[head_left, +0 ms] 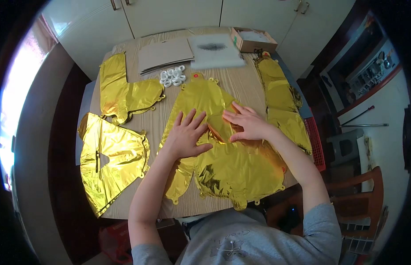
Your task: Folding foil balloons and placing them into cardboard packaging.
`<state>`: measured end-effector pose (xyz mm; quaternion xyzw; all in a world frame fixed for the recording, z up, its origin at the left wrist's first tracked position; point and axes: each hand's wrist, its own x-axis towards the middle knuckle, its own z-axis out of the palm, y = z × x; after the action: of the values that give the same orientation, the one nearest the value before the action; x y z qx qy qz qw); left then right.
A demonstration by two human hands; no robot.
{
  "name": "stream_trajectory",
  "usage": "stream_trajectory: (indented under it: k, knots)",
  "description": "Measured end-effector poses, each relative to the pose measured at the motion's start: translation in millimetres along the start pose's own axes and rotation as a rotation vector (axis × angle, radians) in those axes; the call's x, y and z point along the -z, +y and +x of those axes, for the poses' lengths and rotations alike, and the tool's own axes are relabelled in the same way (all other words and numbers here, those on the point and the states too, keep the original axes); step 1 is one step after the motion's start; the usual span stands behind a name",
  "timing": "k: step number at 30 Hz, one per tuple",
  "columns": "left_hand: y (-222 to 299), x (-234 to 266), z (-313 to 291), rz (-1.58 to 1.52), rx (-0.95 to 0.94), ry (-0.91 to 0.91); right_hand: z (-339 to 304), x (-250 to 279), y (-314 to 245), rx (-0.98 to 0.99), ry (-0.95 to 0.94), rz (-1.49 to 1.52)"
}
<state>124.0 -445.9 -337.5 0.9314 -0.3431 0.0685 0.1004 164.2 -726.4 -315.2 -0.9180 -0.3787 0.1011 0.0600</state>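
A large flat gold foil balloon lies in front of me at the middle of the table, with small tabs along its edge. My left hand rests palm down on its left side, fingers spread. On the right part of the same foil lies my right hand, its fingers stretched out and thumb apart; the foil is creased and raised between the two hands. Farther left are an angular gold foil balloon and, nearer, another gold foil balloon with a slot-like opening. Folded gold foil lies along the right edge.
Several small white rings sit beyond the middle foil. Behind them are stacked grey-brown cardboard sheets, a pile of clear plastic bags and an open cardboard box. A red basket and wooden chair stand right of the table.
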Motion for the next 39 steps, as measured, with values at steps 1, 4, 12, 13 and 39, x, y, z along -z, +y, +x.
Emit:
stream_trajectory:
  k: [1,4,12,13,39]
  knots:
    - [0,0,0,0.001,0.000,-0.001,4,2,2,-0.005,-0.022,-0.027]
    - [1,1,1,0.003,-0.002,-0.006,10,5,6,-0.011,-0.060,-0.059]
    - [6,17,5,-0.082,0.074,0.031,13,7,7,0.012,-0.069,-0.107]
    - [8,22,8,-0.125,0.111,0.070,14,5,9,0.017,-0.058,-0.102]
    - [31,-17,35,-0.037,-0.175,-0.038,-37,9,-17,0.006,0.212,0.066]
